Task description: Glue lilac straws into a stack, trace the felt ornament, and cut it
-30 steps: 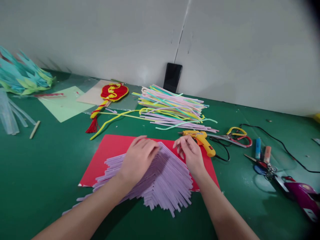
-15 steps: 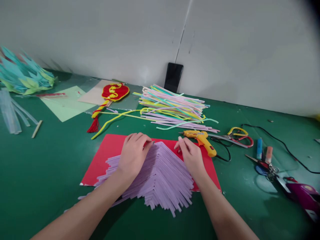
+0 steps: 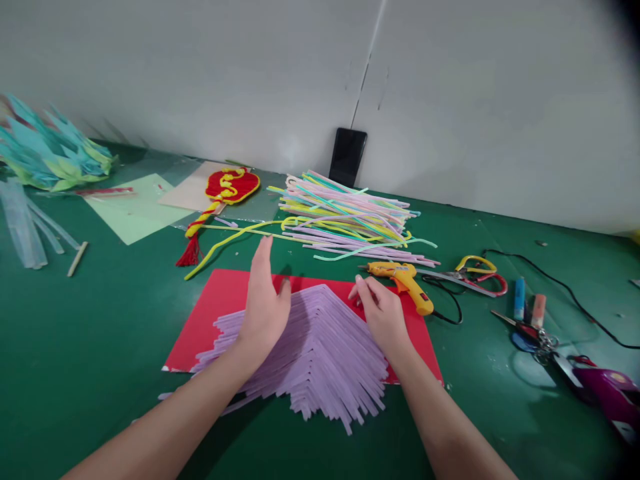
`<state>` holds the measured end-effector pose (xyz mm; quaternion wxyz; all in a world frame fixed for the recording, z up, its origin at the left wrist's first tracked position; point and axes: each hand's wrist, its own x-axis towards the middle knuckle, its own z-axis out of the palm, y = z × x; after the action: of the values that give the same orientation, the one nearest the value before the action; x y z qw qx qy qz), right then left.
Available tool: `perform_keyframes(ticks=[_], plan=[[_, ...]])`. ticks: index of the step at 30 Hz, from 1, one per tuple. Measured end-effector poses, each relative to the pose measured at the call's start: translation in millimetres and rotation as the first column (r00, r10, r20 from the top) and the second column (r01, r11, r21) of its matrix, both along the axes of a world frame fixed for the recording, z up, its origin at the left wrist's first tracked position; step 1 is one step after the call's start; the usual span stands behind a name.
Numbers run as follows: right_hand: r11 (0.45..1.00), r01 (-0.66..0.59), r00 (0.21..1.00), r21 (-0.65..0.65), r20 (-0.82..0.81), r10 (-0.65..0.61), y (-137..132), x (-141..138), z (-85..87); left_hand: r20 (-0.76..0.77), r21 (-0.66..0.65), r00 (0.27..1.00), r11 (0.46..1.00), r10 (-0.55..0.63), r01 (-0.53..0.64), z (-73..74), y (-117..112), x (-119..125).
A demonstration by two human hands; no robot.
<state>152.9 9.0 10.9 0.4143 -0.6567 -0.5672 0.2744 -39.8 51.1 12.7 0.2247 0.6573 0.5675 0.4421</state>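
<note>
A fan of lilac strips (image 3: 320,350), bent into stacked V shapes, lies on a red card sheet (image 3: 215,300) on the green table. My left hand (image 3: 263,300) stands on edge over the fan's left side, fingers stretched straight towards the far side, holding nothing. My right hand (image 3: 380,313) rests on the fan's right slope with its fingers curled down onto the strips near the peak. A yellow glue gun (image 3: 403,280) lies just right of that hand.
A heap of coloured pipe cleaners (image 3: 345,220) lies behind the card. A red and yellow woven ornament (image 3: 227,187), pale paper sheets (image 3: 135,207) and clear glue sticks (image 3: 23,223) are at left. Scissors (image 3: 475,273), markers (image 3: 527,303), a cable and a purple tool (image 3: 605,390) are at right.
My left hand has lifted off the fan's peak and straightened its fingers, now standing on edge and pointing away. My right hand has stayed almost still on the right slope.
</note>
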Motion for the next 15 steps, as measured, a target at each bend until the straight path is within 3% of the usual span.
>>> perform_keyframes(ticks=[6,9,15], plan=[[1.0,-0.014,1.0,0.014,-0.002,0.014,0.4,-0.3,-0.4,-0.119,-0.053,0.988,0.994,-0.101,0.095,7.7,-5.0,1.6],[1.0,-0.016,1.0,0.011,0.002,0.016,0.5,-0.5,-0.4,-0.276,-0.093,0.941,0.98,-0.195,0.176,10.1,-8.3,2.9],[1.0,-0.027,0.999,0.004,0.025,0.027,1.2,-0.4,-0.4,-0.503,-0.172,0.832,0.971,-0.234,0.168,6.0,-11.4,6.1]])
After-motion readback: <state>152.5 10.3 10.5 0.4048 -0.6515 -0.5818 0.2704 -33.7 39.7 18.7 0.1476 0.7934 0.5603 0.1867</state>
